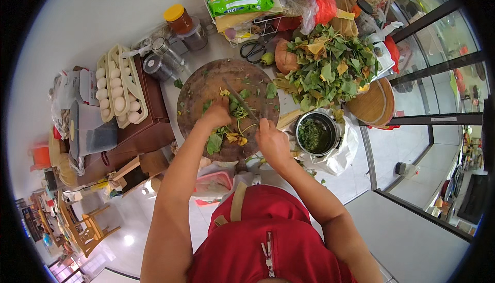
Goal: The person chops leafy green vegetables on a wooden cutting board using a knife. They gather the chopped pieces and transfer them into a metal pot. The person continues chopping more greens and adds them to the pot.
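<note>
On a round wooden chopping board point(207, 75) lie leafy green stems point(241, 113) with some yellowed leaves point(233, 138). My left hand point(217, 112) presses down on the greens with its fingers bent around them, partly hiding them. A kitchen knife point(238, 96) is in my right hand point(272, 143), which grips the handle at the board's near right edge. Its blade slants away to the far left across the stems, close to my left fingers. Small cut bits of leaf are scattered over the board. Right of the board, a metal pot point(329, 131) holds chopped greens point(310, 134).
A large heap of leafy stems point(332, 68) lies at the far right, beside an orange squash point(286, 56). Black-handled scissors point(253, 52) rest behind the board. Glass jars point(157, 67) and trays of eggs point(118, 89) stand left. A wooden lid-like disc point(373, 103) is near the window frame.
</note>
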The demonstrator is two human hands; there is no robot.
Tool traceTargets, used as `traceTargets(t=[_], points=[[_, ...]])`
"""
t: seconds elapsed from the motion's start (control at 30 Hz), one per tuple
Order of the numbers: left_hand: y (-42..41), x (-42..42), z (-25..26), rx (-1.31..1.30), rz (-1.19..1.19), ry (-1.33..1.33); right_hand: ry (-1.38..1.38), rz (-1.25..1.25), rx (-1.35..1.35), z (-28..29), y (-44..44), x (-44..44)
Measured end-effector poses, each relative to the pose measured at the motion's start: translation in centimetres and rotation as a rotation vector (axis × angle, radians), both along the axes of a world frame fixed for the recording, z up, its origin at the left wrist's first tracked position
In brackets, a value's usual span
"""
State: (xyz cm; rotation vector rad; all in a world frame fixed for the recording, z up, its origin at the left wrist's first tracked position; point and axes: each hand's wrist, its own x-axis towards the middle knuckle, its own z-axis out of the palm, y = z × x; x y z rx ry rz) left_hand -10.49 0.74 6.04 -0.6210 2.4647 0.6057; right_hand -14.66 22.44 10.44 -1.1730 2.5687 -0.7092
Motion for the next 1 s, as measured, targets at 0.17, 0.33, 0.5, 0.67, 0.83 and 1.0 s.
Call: traceTargets(t=[0.17,0.33,0.5,0.67,0.83,1.0], points=[[1.3,1.0,1.0,-0.088,0.093,0.178,-0.047,0.019,0.182,-1.9,-1.5,-0.2],[4.7,4.2,0.2,-0.528,-0.159,0.413,-0.062,0.066,0.205,-1.9,-1.9,-0.1],[4.0,5.0,-2.8,-0.558,-0.225,0.500,-0.055,0.084,0.239,-0.9,-2.0,-0.4],[3.3,5.1,-2.7,-0.451,-0.193,0.575,0.088,0.089,0.247,-0.5,-1.7,-0.7],[4.0,4.8,-1.8,-0.377,-0.091,0.671,0.107,0.137,0.292,-1.5,-2.2,-1.2],[4.7,4.0,-3.5,-0.377,0.136,0.835,0.075,0.146,0.296,-1.8,-2.7,-1.5]])
